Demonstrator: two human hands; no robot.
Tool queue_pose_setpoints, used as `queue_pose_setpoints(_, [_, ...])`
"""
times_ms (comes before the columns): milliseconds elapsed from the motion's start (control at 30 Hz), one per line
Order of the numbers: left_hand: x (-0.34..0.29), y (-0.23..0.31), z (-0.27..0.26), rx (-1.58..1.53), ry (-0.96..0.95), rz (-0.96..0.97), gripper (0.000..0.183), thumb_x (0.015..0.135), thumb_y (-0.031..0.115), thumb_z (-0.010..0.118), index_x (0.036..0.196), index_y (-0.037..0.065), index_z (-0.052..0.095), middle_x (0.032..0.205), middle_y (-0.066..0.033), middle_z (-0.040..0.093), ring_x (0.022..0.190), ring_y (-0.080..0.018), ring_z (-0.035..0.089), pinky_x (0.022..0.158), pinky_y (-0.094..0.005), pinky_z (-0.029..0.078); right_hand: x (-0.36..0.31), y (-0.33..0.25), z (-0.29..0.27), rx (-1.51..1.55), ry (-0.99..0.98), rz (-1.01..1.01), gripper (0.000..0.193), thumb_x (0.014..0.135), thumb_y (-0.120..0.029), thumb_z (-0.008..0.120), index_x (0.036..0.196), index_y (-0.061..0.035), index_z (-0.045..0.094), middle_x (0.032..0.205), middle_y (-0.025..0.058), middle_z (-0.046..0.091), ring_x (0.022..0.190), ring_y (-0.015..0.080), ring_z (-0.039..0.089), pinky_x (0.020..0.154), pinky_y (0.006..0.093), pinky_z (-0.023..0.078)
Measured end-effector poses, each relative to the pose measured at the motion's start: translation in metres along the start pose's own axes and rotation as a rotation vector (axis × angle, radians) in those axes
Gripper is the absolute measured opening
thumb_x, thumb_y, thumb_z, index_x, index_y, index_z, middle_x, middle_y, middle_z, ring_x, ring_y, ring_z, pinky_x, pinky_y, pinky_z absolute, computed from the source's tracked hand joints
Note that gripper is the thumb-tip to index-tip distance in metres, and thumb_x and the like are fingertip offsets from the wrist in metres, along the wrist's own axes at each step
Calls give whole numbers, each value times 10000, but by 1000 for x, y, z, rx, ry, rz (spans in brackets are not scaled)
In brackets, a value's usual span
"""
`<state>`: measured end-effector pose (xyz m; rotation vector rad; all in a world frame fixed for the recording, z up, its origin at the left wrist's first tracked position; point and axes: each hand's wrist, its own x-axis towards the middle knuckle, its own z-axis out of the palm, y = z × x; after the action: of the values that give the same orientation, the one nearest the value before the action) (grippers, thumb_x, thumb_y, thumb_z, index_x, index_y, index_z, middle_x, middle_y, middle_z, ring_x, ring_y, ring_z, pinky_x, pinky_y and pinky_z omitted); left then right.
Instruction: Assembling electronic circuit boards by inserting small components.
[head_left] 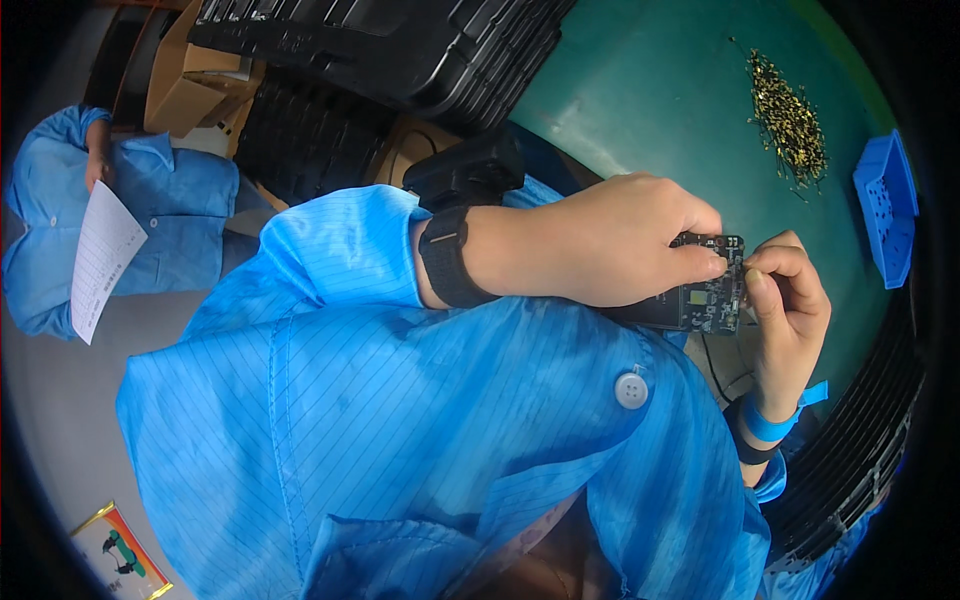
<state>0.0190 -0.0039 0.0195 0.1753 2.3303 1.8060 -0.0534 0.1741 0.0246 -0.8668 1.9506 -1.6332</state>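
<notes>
Blue coat filling the foreground, two hands meeting at a circuit board

And right up close, a shiny striped blue coat [430,420] is taking the middle of the view, its white button [631,391] sitting just below the action! The left hand [600,240], wearing a black wristband [452,262], is reaching across and clamping a black circuit board [712,300] between thumb and fingers, beside the near edge of the green desk [660,90]. The right hand [795,300], with a blue strap [768,422] circling its wrist, is pressing thumb and forefinger together right at the board's outer edge; whether anything small is sitting between those tips, I'm not able to tell.

Further up the desk, a loose pile of tiny black-and-yellow parts [788,120] is spreading out, while a blue tray [887,210] is standing tilted by the right edge. Stacked black cases [390,50] are crowding the left edge. Over at far left, a co-worker [165,210] in blue is holding a printed white sheet [103,260], and a cardboard box [180,95] is standing behind.
</notes>
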Motion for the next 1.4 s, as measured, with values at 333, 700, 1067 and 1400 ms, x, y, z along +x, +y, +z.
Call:
queue_pose_setpoints(333, [-1, 0, -2, -90, -73, 5, 175, 816, 143, 495, 792, -27, 529, 631, -39, 504, 605, -64, 429, 528, -239, 361, -3, 8, -1, 193, 20, -17, 101, 788, -71, 529, 828, 22, 536, 748, 42, 463, 653, 95, 441, 595, 202, 354])
queue_pose_setpoints(700, [-1, 6, 0, -207, -185, 1, 181, 825, 168, 502, 788, -8, 516, 627, -8, 469, 607, -56, 411, 525, -231, 351, -1, 4, -2, 223, -137, -161, 200, 739, -220, 607, 728, -28, 550, 754, 49, 457, 681, 126, 413, 610, 228, 329])
queue_pose_setpoints(1067, [-2, 14, -4, -196, -219, -65, 205, 829, 200, 508, 779, 1, 517, 621, 1, 459, 601, -44, 395, 515, -219, 341, 0, 2, -4, 124, -175, -239, 208, 713, -246, 631, 684, -56, 552, 736, 38, 440, 665, 122, 403, 590, 223, 321])
queue_pose_setpoints(1400, [-3, 10, -1, -190, -191, -30, 215, 822, 210, 515, 795, -4, 521, 623, -33, 475, 607, -74, 421, 535, -241, 357, 1, 0, -5, 32, -184, -261, 229, 728, -257, 615, 667, -59, 518, 730, 46, 432, 655, 130, 402, 577, 223, 325])
